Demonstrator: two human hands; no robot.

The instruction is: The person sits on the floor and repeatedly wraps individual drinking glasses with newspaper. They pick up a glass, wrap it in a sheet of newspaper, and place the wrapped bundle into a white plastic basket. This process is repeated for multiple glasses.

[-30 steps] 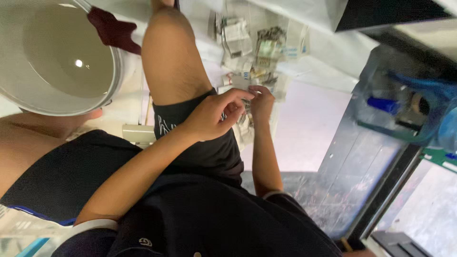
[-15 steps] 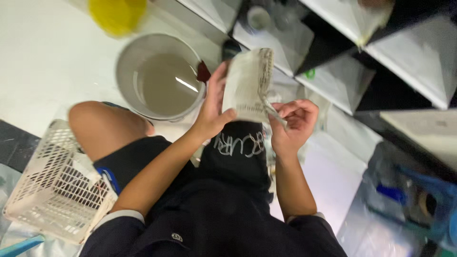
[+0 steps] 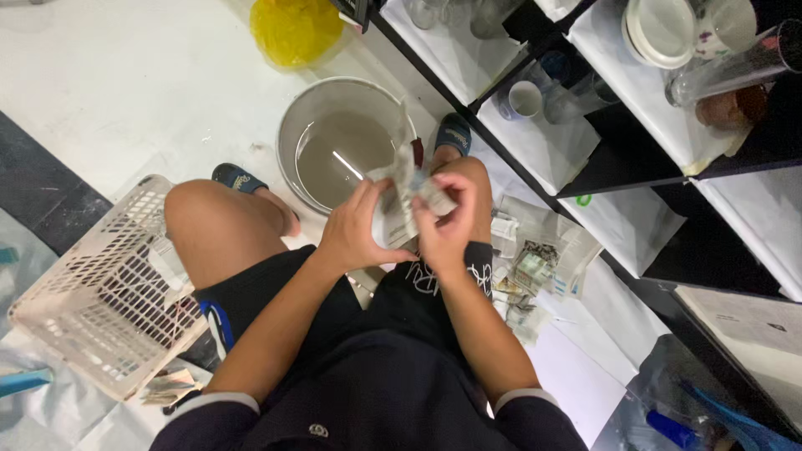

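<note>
I sit on the floor with my knees up. My left hand (image 3: 355, 230) and my right hand (image 3: 447, 217) both grip a crumpled white paper packet (image 3: 401, 196) in front of my knees, fingers pinching its folds. Just beyond the packet stands a metal basin (image 3: 305, 125) holding cloudy grey water. A small dark red object shows at the basin's rim behind the packet.
A white plastic basket (image 3: 100, 292) lies by my left leg. A yellow bag (image 3: 292, 29) sits past the basin. Loose packets and wrappers (image 3: 535, 267) lie at my right. Black shelves (image 3: 618, 159) lined with white paper hold cups, glasses and plates (image 3: 664, 29).
The view has swung from my lap up to the basin and shelves. The packet, held flat and upright half a second ago, is now crumpled between both hands, lower and nearer my knees.
</note>
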